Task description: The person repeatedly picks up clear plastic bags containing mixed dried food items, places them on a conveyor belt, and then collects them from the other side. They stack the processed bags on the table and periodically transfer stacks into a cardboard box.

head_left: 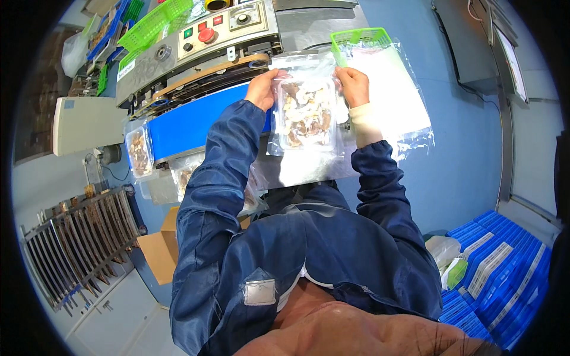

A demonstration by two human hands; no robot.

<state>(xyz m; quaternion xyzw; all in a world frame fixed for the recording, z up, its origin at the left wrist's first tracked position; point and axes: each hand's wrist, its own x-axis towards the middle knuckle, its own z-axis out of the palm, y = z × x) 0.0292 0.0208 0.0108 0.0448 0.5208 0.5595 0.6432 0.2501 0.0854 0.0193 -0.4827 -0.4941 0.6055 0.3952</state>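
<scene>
- Sleeves (222, 148), navy, on both forearms, running up to the worktop.
- Left hand (263, 89): fingers curled in, pinching the upper left edge of a clear bag (274, 142). Almost no gap.
- Right hand (354, 86): same on the upper right edge, thumb and fingers drawn together on the film. Exact fingertip contact hidden.
- Clear bag is between the two hands, above the steel table (317, 172), right end of the blue belt. Can't tell if its underside touches the metal.
- White tray (306, 121) inside the bag, filled with brown and pale pieces.
- Loose clear film (389, 95), bright with glare, just right of the right hand; green basket (362, 39) at its upper end.
- Blue belt (190, 124) left of the bag, partly behind the left sleeve.
- Filled pack (139, 153) at the belt's left end, tilted.
- Machine (145, 74) behind the belt; control panel (228, 29) on top with red mushroom button (206, 35).
- Cardboard box (160, 252) below, flap out.
- Blue crates (504, 261) stacked, lower right.
- Metal rack (83, 243), far left.
</scene>
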